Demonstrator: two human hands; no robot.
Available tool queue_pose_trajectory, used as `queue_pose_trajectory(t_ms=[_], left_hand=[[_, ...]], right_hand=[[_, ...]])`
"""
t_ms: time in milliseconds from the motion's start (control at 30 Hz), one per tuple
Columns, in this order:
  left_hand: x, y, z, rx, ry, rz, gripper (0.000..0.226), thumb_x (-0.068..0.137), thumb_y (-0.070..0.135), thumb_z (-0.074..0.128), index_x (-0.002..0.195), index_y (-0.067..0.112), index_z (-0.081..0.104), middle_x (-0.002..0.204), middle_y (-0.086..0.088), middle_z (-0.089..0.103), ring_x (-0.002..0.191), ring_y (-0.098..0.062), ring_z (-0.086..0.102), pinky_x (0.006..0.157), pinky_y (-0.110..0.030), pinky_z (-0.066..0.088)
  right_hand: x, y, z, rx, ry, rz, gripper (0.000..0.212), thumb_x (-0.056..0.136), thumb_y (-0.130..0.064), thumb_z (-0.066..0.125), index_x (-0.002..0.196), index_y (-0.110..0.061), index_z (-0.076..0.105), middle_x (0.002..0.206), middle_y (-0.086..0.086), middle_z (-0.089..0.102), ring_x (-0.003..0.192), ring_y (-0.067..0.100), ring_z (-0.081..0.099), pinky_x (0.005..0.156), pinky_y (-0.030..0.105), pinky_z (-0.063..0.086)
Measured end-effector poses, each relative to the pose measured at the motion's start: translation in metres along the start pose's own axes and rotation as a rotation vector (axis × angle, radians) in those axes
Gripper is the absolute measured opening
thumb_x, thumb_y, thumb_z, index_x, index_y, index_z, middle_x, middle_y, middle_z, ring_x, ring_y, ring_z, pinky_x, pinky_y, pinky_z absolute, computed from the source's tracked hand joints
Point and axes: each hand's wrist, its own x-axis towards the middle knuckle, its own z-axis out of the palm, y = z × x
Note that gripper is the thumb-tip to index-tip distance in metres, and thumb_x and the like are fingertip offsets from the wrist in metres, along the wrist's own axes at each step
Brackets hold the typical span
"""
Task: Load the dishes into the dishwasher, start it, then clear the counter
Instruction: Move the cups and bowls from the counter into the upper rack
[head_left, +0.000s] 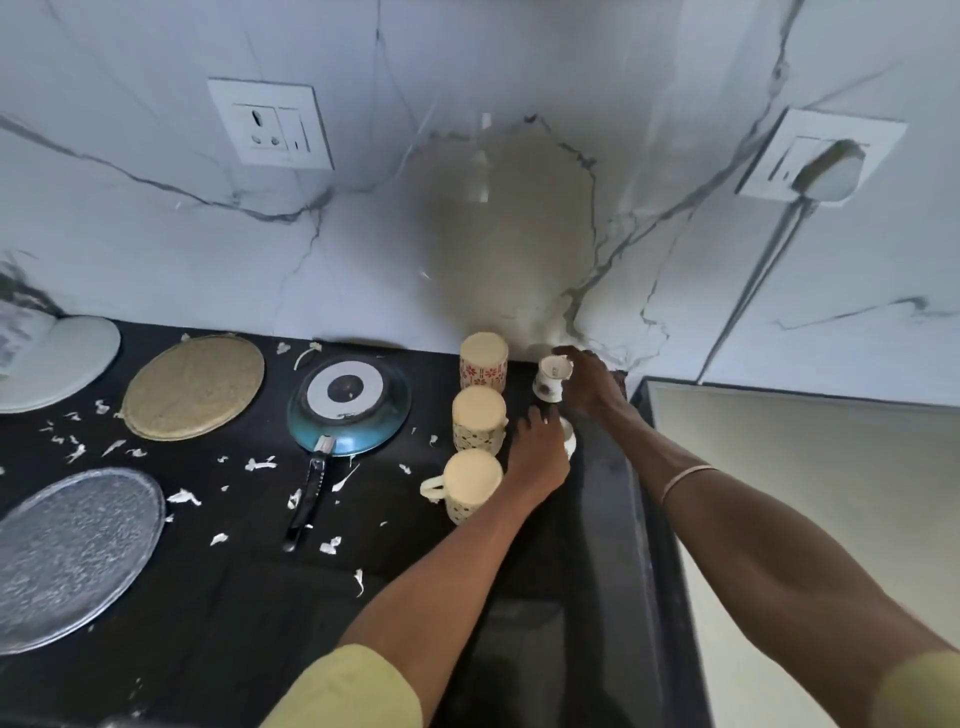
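Note:
Three cream mugs stand upside down in a row on the black counter (218, 597): one with red flowers (483, 362), a middle one (478, 420) and a near one with its handle to the left (469, 484). My right hand (589, 387) grips a small white cup with a dark print (551, 381) near the back wall. My left hand (535, 454) rests over another small white cup (569, 439), mostly hidden beneath it. A blue pan (349, 406) lies face down, its black handle pointing toward me.
A tan round plate (193, 385), a pale plate (57, 364) and a textured glass plate (72, 556) lie to the left. White scraps litter the counter. Two wall sockets, one (271, 123) at the left and one (821, 156) with a plug and cable at the right.

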Motion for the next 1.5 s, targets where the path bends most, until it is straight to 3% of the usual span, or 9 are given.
queue_pose_trajectory(t_ms=[200,367,767,933,1167,1367,1500], left_hand=[[0.013,0.0,0.002,-0.121,-0.059,-0.054,0.077,0.086,0.025,0.071,0.148,0.008,0.029,0.143,-0.018,0.042,0.127,-0.036,0.048,0.103,-0.044,0.045],[0.012,0.003,-0.001,-0.158,-0.04,-0.085,0.077,0.085,0.023,0.073,0.147,0.006,0.03,0.14,-0.018,0.044,0.126,-0.036,0.049,0.102,-0.043,0.045],[-0.042,0.015,-0.036,-0.191,0.092,-0.013,0.063,0.084,0.023,0.072,0.136,0.004,0.041,0.128,-0.019,0.052,0.115,-0.038,0.055,0.093,-0.043,0.048],[-0.095,0.028,-0.038,-0.191,0.107,0.068,0.055,0.083,0.023,0.073,0.127,0.004,0.045,0.124,-0.019,0.053,0.112,-0.038,0.056,0.093,-0.047,0.049],[-0.207,0.057,-0.008,-0.173,0.067,0.215,0.057,0.083,0.021,0.076,0.129,0.003,0.048,0.126,-0.019,0.055,0.114,-0.036,0.058,0.097,-0.04,0.049],[-0.311,0.092,0.032,-0.183,-0.044,0.307,0.067,0.084,0.022,0.076,0.138,0.002,0.043,0.133,-0.02,0.052,0.122,-0.037,0.054,0.102,-0.04,0.045],[-0.367,0.118,0.06,-0.167,-0.132,0.359,0.059,0.082,0.022,0.075,0.131,0.003,0.047,0.128,-0.02,0.055,0.117,-0.039,0.056,0.098,-0.042,0.047]], right_hand=[[0.032,0.004,0.018,-0.101,-0.134,-0.088,0.059,0.079,-0.019,0.072,0.134,-0.022,0.051,0.127,0.017,0.054,0.115,0.036,0.056,0.093,0.039,0.049],[0.031,0.008,0.015,-0.047,-0.054,-0.07,0.047,0.077,-0.019,0.075,0.12,-0.022,0.056,0.112,0.015,0.054,0.101,0.036,0.058,0.08,0.034,0.045],[-0.063,0.025,-0.044,-0.004,0.103,-0.013,0.047,0.075,-0.017,0.076,0.118,-0.027,0.058,0.112,0.013,0.056,0.1,0.036,0.06,0.086,0.04,0.051],[-0.146,0.032,-0.063,-0.018,0.174,0.064,0.048,0.074,-0.021,0.076,0.119,-0.025,0.059,0.114,0.014,0.059,0.101,0.036,0.06,0.08,0.034,0.046],[-0.308,0.049,-0.065,-0.041,0.294,0.202,0.049,0.075,-0.024,0.078,0.12,-0.025,0.06,0.109,0.017,0.06,0.099,0.038,0.06,0.083,0.037,0.047],[-0.459,0.075,-0.053,0.004,0.352,0.355,0.047,0.073,-0.026,0.076,0.118,-0.027,0.061,0.108,0.016,0.06,0.098,0.036,0.062,0.082,0.032,0.046],[-0.543,0.093,-0.051,-0.005,0.36,0.446,0.048,0.074,-0.022,0.077,0.119,-0.025,0.061,0.106,0.018,0.061,0.099,0.037,0.061,0.078,0.032,0.045]])
